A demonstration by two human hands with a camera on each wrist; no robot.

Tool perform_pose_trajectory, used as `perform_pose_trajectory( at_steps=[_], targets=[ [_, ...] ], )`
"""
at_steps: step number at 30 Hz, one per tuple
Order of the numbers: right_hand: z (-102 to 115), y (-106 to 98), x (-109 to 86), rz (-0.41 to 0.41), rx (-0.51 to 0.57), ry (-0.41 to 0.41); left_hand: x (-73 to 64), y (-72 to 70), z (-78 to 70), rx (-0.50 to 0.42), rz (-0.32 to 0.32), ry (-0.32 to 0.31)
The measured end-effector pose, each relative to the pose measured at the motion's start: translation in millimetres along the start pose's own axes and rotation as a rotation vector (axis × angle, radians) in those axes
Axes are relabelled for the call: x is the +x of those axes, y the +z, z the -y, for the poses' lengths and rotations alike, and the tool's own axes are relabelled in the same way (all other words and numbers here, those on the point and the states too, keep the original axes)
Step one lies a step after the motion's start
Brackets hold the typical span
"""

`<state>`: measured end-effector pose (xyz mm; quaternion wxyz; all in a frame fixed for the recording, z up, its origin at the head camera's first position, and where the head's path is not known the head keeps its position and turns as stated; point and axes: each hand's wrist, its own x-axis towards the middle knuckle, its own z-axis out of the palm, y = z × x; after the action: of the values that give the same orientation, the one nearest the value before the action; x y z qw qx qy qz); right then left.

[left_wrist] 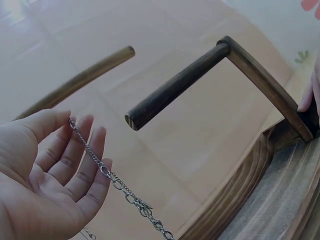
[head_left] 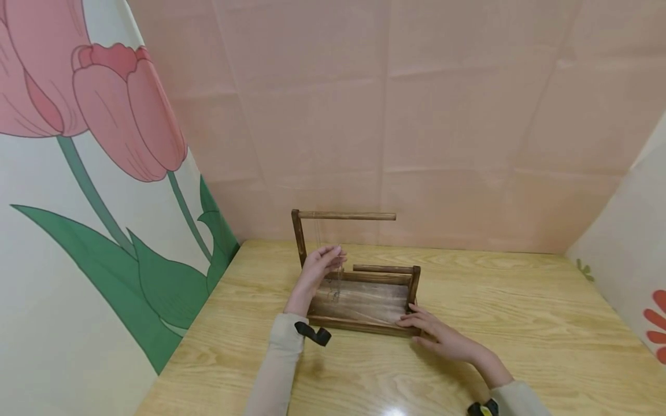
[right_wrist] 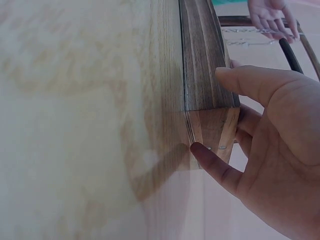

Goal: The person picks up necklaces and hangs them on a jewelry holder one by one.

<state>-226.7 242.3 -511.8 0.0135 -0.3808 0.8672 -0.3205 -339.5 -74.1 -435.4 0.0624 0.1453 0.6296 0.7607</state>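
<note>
A silver chain necklace (left_wrist: 131, 197) hangs from my left hand (head_left: 318, 268), its end pinched between thumb and fingertip. The hand is raised above the left part of a dark wooden jewelry stand (head_left: 359, 330), a shallow tray with bars on side posts. Just behind the fingers runs the stand's upper bar (head_left: 359, 216); its free end points right. My right hand (head_left: 442, 338) holds the tray's front right corner, fingers and thumb spread around the wooden end (right_wrist: 212, 125). The lower bar (left_wrist: 175, 87) stands on the right post with its free end toward the left hand.
Thin chains (head_left: 318, 228) hang from the upper bar near the left post (head_left: 299, 240). The stand sits on a light wood-grain table (head_left: 520, 312). A pink backdrop (head_left: 442, 115) rises behind it, and a tulip-printed sheet (head_left: 114, 231) borders the left side.
</note>
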Motion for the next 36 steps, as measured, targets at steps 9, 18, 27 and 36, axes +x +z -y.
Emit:
perform_pose_trajectory(
  at_steps=[9, 18, 27, 36],
  targets=[
    [3, -2, 1.3, 0.005, -0.001, -0.005, 5.7, 2.8, -5.6, 0.004, 0.018, 0.019],
    [4, -2, 0.3, 0.000, 0.005, -0.011, 10.4, 9.3, -14.4, 0.020, 0.062, 0.034],
    [2, -1, 0.2, 0.004, 0.002, -0.019, 14.5, 12.6, -19.6, 0.027, 0.082, 0.028],
    [3, -3, 0.1, 0.009, 0.005, 0.005, 19.9, 17.8, -29.3, 0.041, 0.101, 0.021]
  ],
)
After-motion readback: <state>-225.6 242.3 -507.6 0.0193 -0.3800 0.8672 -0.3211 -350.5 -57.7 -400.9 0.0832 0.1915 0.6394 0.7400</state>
